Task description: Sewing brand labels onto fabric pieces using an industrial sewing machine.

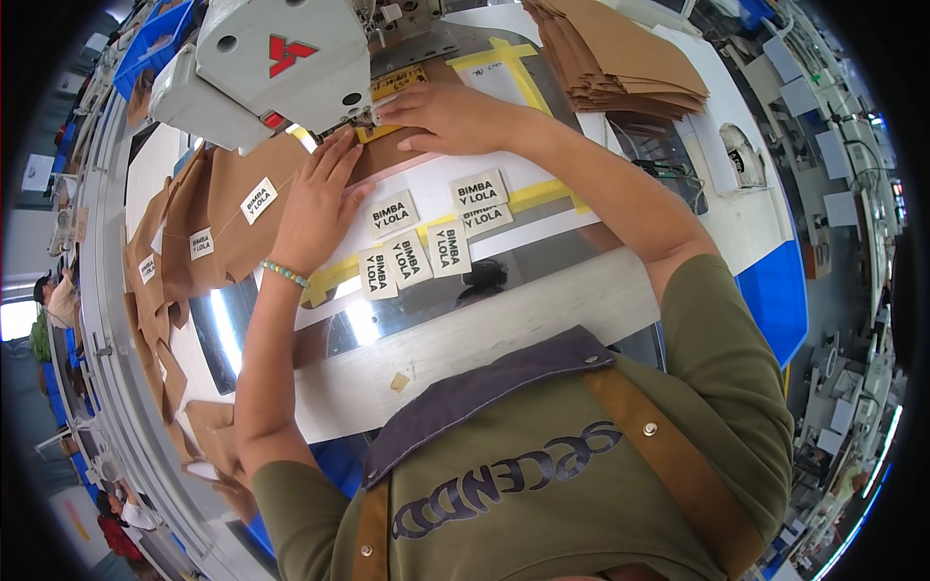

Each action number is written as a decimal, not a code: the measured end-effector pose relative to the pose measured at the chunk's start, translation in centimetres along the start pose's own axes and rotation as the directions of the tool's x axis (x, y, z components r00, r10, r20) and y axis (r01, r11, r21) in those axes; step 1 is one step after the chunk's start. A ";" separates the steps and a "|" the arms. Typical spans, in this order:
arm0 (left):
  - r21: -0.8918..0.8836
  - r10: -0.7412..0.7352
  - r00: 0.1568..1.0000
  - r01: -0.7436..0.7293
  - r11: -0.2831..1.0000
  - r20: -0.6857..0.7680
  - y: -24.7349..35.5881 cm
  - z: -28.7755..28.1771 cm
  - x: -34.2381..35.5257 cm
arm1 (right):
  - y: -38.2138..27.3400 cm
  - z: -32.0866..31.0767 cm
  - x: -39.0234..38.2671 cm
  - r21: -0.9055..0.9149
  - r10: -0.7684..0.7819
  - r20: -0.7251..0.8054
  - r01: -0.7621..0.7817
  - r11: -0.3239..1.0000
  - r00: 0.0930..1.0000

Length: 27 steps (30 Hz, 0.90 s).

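Note:
A white sewing machine (pixel 281 58) stands at the top, its needle area over a brown flat piece (pixel 387 155). My left hand (pixel 320 203), wearing a beaded bracelet, has fingers stretched out on that piece just left of the presser foot. My right hand (pixel 455 121) lies right of the foot, fingers apart and slightly bent, beside a yellow plate (pixel 397 81). Below both hands, several white printed labels (pixel 391 213) lie on a white board (pixel 349 240) edged with yellow tape. Whatever is directly under the needle is partly hidden by my fingers.
Brown pieces (pixel 215 208), some bearing white labels, are heaped at left. A brown stack (pixel 620 58) sits at the back right. Blue bins (pixel 775 290) stand at right and back left. The table's front edge (pixel 455 329) runs before my body; co-workers (pixel 60 295) are at far left.

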<state>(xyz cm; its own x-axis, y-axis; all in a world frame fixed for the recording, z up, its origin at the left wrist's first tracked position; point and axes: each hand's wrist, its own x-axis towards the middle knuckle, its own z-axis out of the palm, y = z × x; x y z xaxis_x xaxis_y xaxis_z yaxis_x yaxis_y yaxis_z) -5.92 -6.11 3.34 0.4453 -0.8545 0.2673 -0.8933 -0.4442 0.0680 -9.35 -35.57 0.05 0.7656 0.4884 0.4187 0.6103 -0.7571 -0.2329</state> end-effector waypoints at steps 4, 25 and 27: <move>-0.005 -0.028 0.999 0.028 1.000 0.016 0.1 0.1 0.1 | -1.0 -2.3 -0.8 0.047 0.068 0.102 -0.073 0.996 0.992; -0.070 -0.074 0.995 0.079 0.994 0.069 0.8 2.5 4.7 | 9.6 -14.6 -21.3 -0.051 0.509 -0.421 -0.580 0.813 0.751; -0.077 -0.080 0.994 0.086 0.993 0.078 0.9 2.6 5.1 | 9.9 -14.6 -21.3 -0.049 0.520 -0.404 -0.586 0.809 0.752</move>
<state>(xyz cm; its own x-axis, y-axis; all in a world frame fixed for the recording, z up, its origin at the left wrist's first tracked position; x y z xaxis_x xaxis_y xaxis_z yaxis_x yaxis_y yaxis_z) -4.31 -11.54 2.27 0.5187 -0.8346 0.1853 -0.8537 -0.4941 0.1642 -22.60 -59.83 1.61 0.8112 -0.2017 0.5488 0.0357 -0.9198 -0.3907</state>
